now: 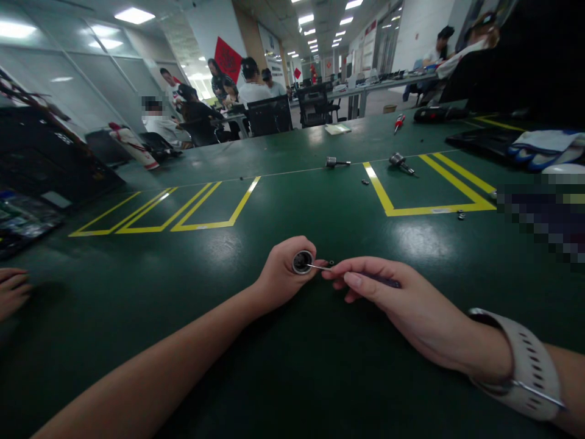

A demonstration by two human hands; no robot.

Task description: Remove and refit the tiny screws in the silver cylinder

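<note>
My left hand [286, 271] is wrapped round a hollow metal cylinder [301, 262], its open end turned up toward me. Small parts show inside the dark bore, too small to name. Between thumb and fingers, my right hand [384, 283] pinches a slim screwdriver [386, 280] with a dark handle. Its thin shaft [320, 267] points left, and the tip reaches into the cylinder's mouth. Just beyond my right fingertips a tiny dark ring [331, 263] lies on the green table [219, 341]. The palm side of my left hand is hidden.
Two metal shafted parts, one [337, 162] left and one [400, 163] right, lie farther back near yellow tape [434, 211]. Small dark pieces [461, 215] sit near the tape. A red screwdriver [399, 124] and gloves [546, 148] lie beyond. Another person's hand [13, 292] rests at left.
</note>
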